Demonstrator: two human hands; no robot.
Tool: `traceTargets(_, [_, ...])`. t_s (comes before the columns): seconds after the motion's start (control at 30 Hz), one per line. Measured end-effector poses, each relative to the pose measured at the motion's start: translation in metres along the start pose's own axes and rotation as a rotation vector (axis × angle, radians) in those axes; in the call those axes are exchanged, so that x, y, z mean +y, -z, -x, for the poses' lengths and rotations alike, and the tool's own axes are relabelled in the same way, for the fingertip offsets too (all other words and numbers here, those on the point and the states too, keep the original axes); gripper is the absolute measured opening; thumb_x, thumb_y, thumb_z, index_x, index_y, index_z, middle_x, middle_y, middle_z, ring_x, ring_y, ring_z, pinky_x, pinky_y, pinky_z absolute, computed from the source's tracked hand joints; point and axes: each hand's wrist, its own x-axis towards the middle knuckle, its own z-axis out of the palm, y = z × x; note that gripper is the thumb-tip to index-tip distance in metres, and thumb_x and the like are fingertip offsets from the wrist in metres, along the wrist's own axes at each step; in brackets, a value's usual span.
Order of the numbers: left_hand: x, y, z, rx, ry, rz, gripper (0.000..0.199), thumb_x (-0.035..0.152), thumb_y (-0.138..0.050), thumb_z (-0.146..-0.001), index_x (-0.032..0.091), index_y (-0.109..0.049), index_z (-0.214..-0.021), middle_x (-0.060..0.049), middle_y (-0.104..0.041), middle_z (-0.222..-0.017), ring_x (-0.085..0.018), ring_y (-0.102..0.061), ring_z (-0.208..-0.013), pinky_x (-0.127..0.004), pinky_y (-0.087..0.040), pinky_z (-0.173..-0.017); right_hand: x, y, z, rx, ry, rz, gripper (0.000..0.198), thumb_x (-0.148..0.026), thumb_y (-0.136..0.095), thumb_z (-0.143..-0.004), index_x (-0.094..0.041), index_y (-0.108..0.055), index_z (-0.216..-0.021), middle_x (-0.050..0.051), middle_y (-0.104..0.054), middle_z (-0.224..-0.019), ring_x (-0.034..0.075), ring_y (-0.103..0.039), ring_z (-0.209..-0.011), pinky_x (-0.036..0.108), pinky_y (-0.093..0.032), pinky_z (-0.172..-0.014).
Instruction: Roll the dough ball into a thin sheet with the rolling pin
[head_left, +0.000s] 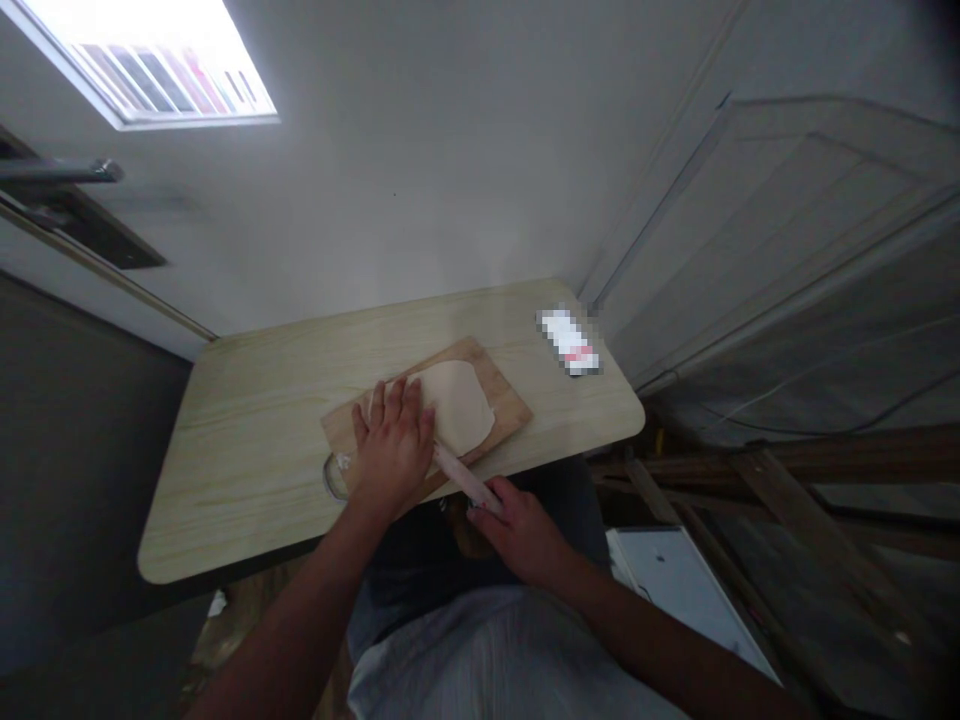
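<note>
A flat sheet of pale dough [459, 402] lies on a wooden cutting board [506, 398], which rests at an angle on the table. My left hand [394, 440] is spread palm down over the left part of the dough, fingers stretched out and hiding what is under them. A light rolling pin [466, 476] slants from beside my left thumb towards me, past the table's front edge. Its near end is gripped by my right hand [521, 525], whose fingers are wrapped round it. At the board's left end is a metal loop handle [330, 478], with white bits near it.
The board stands on a light wood-grain table [247, 440] with rounded corners. A phone with a blurred screen [568, 342] lies at the table's right. Behind rises a white door with a metal handle [67, 172]. Wooden beams [787, 490] and a white panel [682, 570] are low at right.
</note>
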Motion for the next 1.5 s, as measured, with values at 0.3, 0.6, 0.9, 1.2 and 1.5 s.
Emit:
traceTargets(0.3, [0.039, -0.016, -0.060, 0.052, -0.034, 0.086, 0.059, 0.052, -0.025, -0.103, 0.025, -0.039, -0.153, -0.009, -0.041, -0.160, -0.033, -0.026, -0.151, -0.066, -0.013, -0.121, 0.016, 0.027, -0.021, 0.192, -0.058, -0.333, 0.039, -0.056, -0.061, -0.088, -0.022, -0.056, -0.106, -0.005, -0.058, -0.066, 0.012, -0.052, -0.055, 0.023, -0.039, -0.053])
traceTargets(0.6, [0.073, -0.037, -0.120, 0.094, -0.049, 0.175, 0.058, 0.050, -0.023, -0.103, 0.019, -0.047, -0.145, -0.014, -0.046, -0.155, -0.034, -0.032, -0.148, -0.063, -0.017, -0.120, 0.021, 0.053, -0.040, 0.361, -0.090, -0.324, 0.046, -0.067, -0.056, -0.088, -0.023, -0.055, -0.102, -0.008, -0.054, -0.062, 0.010, -0.046, -0.039, 0.023, -0.034, -0.040])
traceTargets(0.9, [0.041, -0.016, -0.043, 0.070, 0.019, 0.107, 0.061, 0.053, -0.029, -0.102, 0.022, -0.037, -0.154, -0.014, -0.042, -0.158, -0.035, -0.030, -0.150, -0.067, -0.013, -0.120, 0.018, 0.043, -0.026, 0.392, 0.049, 0.098, 0.031, -0.047, -0.069, -0.085, -0.023, -0.062, -0.105, 0.003, -0.070, -0.091, 0.019, -0.066, -0.080, 0.029, -0.047, -0.072])
traceTargets(1.2, [0.023, -0.007, -0.003, -0.001, 0.008, 0.025, 0.072, 0.056, -0.030, -0.101, 0.016, -0.020, -0.160, -0.019, -0.037, -0.160, -0.033, -0.025, -0.153, -0.064, -0.010, -0.123, 0.017, 0.041, -0.031, 0.452, 0.145, 0.307, 0.018, -0.025, -0.059, -0.086, -0.023, -0.063, -0.103, 0.005, -0.070, -0.100, 0.023, -0.066, -0.093, 0.034, -0.049, -0.082])
traceTargets(1.5, [0.043, -0.019, -0.093, 0.010, -0.018, 0.086, 0.068, 0.059, -0.021, -0.101, 0.022, -0.031, -0.157, -0.012, -0.038, -0.161, -0.035, -0.028, -0.150, -0.068, -0.012, -0.120, 0.020, 0.066, -0.069, 0.772, 0.294, 0.341, 0.030, -0.030, -0.060, -0.085, -0.018, -0.060, -0.114, 0.013, -0.062, -0.112, 0.025, -0.062, -0.101, 0.039, -0.052, -0.089])
